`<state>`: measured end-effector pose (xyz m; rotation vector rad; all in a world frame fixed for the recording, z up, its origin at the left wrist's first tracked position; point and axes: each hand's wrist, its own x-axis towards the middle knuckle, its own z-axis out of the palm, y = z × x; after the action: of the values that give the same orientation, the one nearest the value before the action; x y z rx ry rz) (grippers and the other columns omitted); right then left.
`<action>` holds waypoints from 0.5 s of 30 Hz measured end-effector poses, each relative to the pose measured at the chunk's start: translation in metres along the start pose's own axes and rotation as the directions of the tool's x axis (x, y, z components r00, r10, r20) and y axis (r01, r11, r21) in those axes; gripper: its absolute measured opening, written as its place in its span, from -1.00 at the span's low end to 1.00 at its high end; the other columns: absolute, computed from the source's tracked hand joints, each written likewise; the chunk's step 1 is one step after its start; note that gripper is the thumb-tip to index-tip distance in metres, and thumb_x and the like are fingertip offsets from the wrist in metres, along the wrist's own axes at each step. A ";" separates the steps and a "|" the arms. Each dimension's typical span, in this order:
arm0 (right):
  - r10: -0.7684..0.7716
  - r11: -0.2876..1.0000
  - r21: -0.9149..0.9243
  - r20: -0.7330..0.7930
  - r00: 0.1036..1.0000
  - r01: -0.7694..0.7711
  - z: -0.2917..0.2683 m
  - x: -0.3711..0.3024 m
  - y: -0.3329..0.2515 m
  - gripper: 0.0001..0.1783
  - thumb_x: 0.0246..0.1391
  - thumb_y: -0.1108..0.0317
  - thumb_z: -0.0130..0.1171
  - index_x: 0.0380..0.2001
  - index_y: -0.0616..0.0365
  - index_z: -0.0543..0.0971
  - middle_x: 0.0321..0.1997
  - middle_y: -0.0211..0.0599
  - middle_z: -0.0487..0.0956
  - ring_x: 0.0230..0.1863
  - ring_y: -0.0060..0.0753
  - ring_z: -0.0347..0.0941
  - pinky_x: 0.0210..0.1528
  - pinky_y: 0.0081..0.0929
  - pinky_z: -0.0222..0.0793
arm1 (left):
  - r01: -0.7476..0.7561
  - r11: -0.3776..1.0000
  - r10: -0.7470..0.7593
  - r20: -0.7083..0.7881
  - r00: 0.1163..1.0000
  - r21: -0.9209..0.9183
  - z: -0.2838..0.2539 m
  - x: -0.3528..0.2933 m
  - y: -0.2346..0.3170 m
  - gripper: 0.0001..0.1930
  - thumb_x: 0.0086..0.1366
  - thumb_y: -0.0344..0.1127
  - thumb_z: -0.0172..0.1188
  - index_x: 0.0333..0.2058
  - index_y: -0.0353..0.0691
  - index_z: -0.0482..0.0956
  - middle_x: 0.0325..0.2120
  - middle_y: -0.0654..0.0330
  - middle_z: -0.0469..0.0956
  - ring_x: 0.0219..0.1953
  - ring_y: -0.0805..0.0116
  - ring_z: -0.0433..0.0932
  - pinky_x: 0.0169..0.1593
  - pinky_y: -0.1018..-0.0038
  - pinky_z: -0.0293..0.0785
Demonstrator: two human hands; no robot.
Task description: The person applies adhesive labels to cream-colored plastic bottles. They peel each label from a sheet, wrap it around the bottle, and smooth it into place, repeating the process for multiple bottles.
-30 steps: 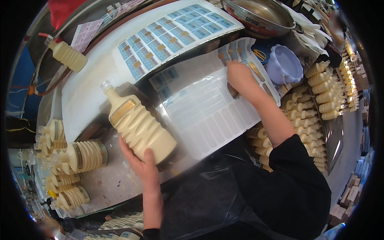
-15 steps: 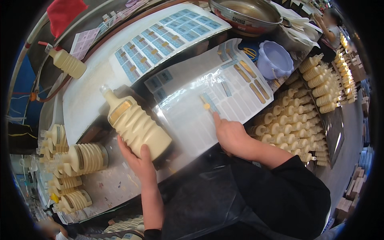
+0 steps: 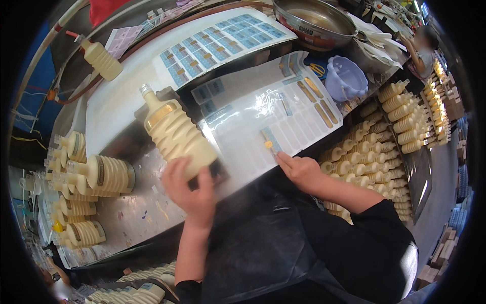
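A cream ribbed bottle [image 3: 179, 129] with a gold band round its shoulder lies tilted on the table, its neck pointing away to the left. My left hand [image 3: 190, 187] is closed round its base, thumb on the right side and fingers on the left, slightly blurred. Between the fingertips of my right hand [image 3: 301, 175] is the near end of a small blue label [image 3: 271, 141] with a round gold spot. It overlaps the glossy label sheet [image 3: 243, 162]; whether it is fully off the sheet I cannot tell. Several gold strip labels [image 3: 314, 87] remain at the sheet's right.
On the white board [image 3: 121, 109] lies another sheet of blue labels [image 3: 223, 43]. Similar bottles [image 3: 104, 175] stand at left; many more fill the rack [image 3: 369, 157] at right. A lilac bucket [image 3: 345, 78], yellow-handled scissors [image 3: 318, 70] and a metal basin [image 3: 316, 23] are behind. A person [image 3: 422, 50] works far right.
My left hand has slid down to the bottle's base, and the bottle has turned a little. My right hand has drawn the blue label towards me, its fingertips now pinching the end.
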<state>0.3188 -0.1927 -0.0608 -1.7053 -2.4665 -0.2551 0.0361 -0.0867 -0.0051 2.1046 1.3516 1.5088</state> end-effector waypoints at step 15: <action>0.440 0.007 0.911 0.368 0.819 -0.413 -0.045 0.080 -0.035 -0.77 0.16 0.33 0.34 -0.32 0.35 0.69 -0.46 -0.33 0.68 -0.45 -0.68 0.54 -0.40 -0.64 0.47 | -0.190 0.981 0.167 0.355 0.920 0.030 0.051 -0.017 0.041 -0.70 0.00 -0.36 0.45 -0.27 -0.21 0.60 -0.31 0.08 0.58 -0.27 0.07 0.57 -0.19 0.24 0.51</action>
<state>0.2585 -0.1415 -0.0030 -1.4991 -1.1500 1.1790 0.1006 -0.1066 -0.0128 2.4491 1.1160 1.0824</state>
